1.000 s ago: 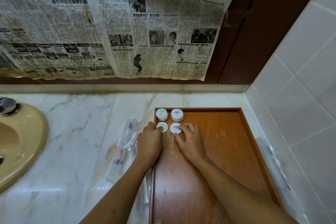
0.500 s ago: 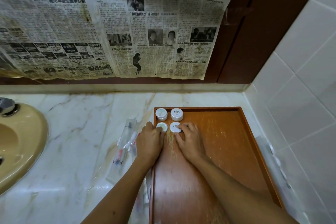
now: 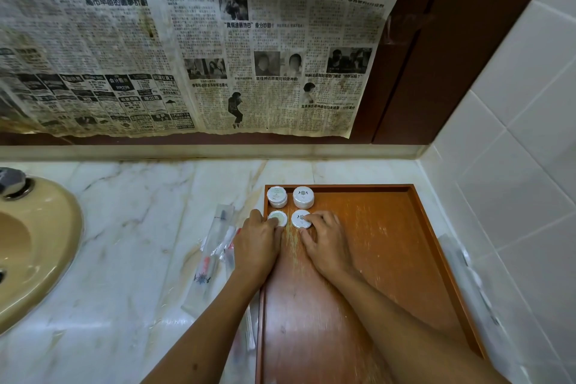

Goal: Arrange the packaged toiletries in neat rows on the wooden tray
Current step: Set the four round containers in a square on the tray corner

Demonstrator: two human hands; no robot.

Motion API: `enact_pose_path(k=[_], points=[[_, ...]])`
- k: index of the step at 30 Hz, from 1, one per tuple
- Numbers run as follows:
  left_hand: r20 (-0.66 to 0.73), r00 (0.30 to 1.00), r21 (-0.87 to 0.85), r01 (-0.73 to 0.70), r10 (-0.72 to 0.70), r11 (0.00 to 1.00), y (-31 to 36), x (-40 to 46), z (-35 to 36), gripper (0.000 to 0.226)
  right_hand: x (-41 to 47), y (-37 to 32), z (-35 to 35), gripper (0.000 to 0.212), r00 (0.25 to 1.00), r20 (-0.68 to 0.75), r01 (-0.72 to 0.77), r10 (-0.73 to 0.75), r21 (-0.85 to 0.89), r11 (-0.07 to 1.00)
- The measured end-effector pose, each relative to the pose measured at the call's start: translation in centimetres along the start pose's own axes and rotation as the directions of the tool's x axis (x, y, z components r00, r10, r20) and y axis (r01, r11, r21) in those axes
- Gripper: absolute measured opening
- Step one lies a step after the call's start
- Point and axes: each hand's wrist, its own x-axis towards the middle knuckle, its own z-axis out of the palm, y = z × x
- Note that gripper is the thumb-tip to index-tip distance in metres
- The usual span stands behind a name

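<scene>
Seen from above at a bathroom vanity: wooden tray (image 3: 436,259) set lengthwise on the marble counter (image 3: 140,227), long axis running away from the camera toward the back wall, right edge near the tiled wall (image 3: 514,165). Four small round white packaged toiletries grouped in the tray's far-left corner, two rows of two, flat printed faces up; being round, no long axis to speak of. Back row: green-labelled disc (image 3: 277,196) beside dark-emblem disc (image 3: 303,196), both close against the far rim. Front row: pale green disc (image 3: 278,217) held by the left hand (image 3: 257,243), fingers curled round its near edge, thumb out over the tray's left rim; front emblem disc (image 3: 300,217) under the right hand (image 3: 327,243), fingertips bent onto its right side and top, thumb at its near edge. Both forearms reaching in from the bottom of the frame. Left of the tray, loose clear sachets (image 3: 218,243) lying on the marble, long axes roughly parallel to the tray's, contents hard to make out. Further clear packets (image 3: 467,274) wedged between tray and tiled wall. Beige sink (image 3: 37,243) at far left; yellowed newspaper (image 3: 187,40) covering the mirror behind.
</scene>
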Motion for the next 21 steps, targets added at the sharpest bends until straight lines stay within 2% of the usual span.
enact_pose_path(k=[21], points=[[0.003, 0.999, -0.044, 0.046, -0.046, 0.998, -0.27, -0.01, 0.05, 0.025, -0.05, -0.08, -0.08, 0.033, 1.000, 0.009, -0.003, 0.003, 0.004, 1.000]])
